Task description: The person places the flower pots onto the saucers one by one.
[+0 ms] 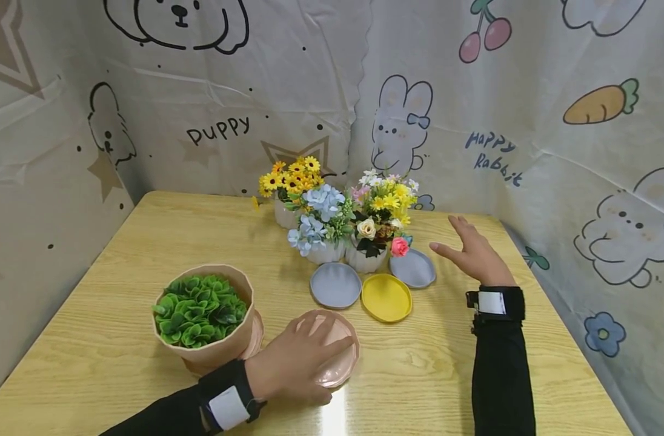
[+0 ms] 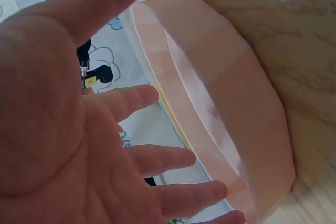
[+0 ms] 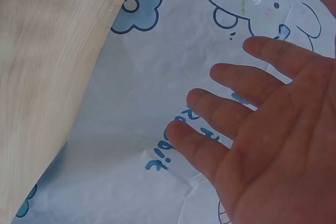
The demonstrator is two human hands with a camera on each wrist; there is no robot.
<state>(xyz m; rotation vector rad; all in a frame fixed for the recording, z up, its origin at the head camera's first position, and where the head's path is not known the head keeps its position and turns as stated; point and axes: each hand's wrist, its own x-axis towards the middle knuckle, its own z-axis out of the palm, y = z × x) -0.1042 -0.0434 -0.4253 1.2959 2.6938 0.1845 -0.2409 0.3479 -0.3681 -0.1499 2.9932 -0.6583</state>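
My left hand (image 1: 291,361) is spread over a pink saucer (image 1: 344,357) near the table's front, hiding part of it. In the left wrist view, the straight fingers (image 2: 173,198) reach along the tilted-looking rim of the pink saucer (image 2: 252,82); contact cannot be told. My right hand (image 1: 481,257) is raised at the right, fingers straight and thumb apart, holding nothing. Nearest to it lies a grey-blue saucer (image 1: 414,269). A yellow saucer (image 1: 386,298) and another grey-blue saucer (image 1: 335,285) lie further left.
A beige pot (image 1: 223,339) of green leaves stands at the left, with a second pink saucer (image 1: 257,333) partly under it. White pots with yellow flowers (image 1: 294,178), blue flowers (image 1: 322,206) and mixed flowers (image 1: 389,203) cluster at the back. A printed curtain (image 1: 310,79) hangs behind.
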